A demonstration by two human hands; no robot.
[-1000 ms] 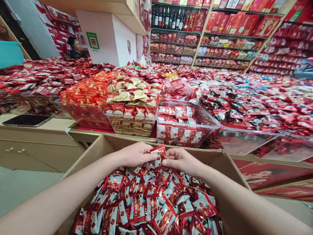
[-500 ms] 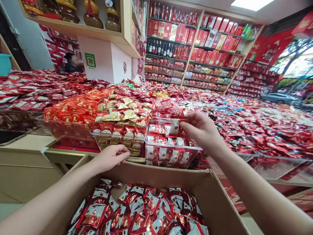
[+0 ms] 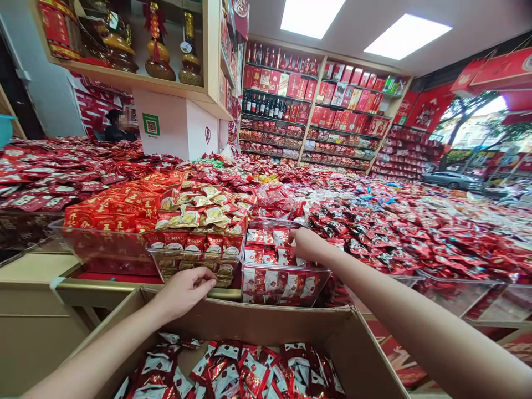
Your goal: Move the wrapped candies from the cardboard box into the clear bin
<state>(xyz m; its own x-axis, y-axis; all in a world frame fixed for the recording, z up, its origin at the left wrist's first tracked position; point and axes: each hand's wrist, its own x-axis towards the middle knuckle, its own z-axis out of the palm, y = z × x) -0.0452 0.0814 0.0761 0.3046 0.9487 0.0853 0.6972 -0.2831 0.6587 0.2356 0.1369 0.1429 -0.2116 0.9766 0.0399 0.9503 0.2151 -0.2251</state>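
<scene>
I've got my right hand (image 3: 305,246) at the red-and-white packets (image 3: 266,256) in the clear bin (image 3: 286,285) — grasp unclear; my left hand (image 3: 192,285), released and loosely curled, is by the near carton's (image 3: 249,321) far rim.

Bare skin is shown on the left hand (image 3: 188,287) and left forearm (image 3: 110,344), cut off at the frame's lower left, and on the right hand (image 3: 308,244) and right forearm (image 3: 409,310), cut off at the lower right. Both slender forearms are tapered smoothly towards uncovered wrists.

Bright ceiling panels (image 3: 312,18) above packed wooden shelves (image 3: 310,119).
</scene>
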